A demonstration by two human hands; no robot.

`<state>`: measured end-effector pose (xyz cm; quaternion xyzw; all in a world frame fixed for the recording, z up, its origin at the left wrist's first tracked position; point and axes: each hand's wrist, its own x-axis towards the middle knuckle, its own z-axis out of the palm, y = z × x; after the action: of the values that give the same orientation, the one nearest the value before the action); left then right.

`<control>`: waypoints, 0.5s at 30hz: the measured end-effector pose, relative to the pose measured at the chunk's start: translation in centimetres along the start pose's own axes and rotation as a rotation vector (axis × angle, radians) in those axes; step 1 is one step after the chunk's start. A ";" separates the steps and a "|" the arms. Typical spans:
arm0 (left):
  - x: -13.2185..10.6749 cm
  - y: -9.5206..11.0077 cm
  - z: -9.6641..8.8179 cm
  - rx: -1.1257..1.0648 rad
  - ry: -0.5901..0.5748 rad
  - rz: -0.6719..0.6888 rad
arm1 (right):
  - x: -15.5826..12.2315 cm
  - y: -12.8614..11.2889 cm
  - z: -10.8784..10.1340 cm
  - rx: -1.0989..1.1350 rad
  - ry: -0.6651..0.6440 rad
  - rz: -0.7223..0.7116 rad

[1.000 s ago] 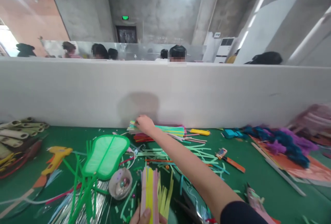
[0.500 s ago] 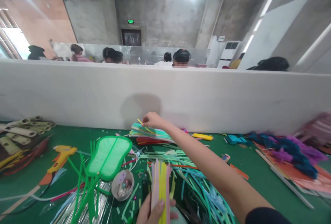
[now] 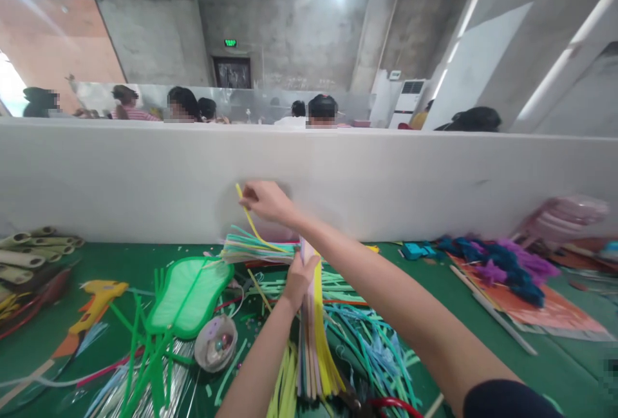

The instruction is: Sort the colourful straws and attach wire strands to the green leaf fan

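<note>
The right hand (image 3: 266,199) is pinching a light, bendy-looking yellow strip (image 3: 251,221) near its tip; the left hand (image 3: 300,274) is gripping a bundle (image 3: 309,341).

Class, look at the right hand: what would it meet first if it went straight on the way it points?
Beyond the yellow strip it pinches, the right hand would probably meet the white partition first. Depth is unclear, though: it points partly leftward, so it might run alongside instead.
</note>
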<state>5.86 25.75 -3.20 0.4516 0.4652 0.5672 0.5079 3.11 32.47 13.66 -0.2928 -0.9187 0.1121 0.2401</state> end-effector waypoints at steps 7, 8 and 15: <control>-3.5 1.6 -2.2 -0.177 -0.016 -0.178 | -6.5 -4.4 -13.5 0.912 0.504 -0.064; -4.5 2.2 -2.5 -0.194 -0.032 -0.204 | -8.4 -4.7 -14.3 0.970 0.482 -0.044; -11.2 5.1 -3.0 -0.320 -0.103 -0.261 | -20.1 -3.6 -2.4 1.027 0.234 0.504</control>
<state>3.01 14.13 0.87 0.3295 0.3974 0.5393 0.6653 16.93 17.86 9.36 -0.3590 -0.6157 0.5639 0.4172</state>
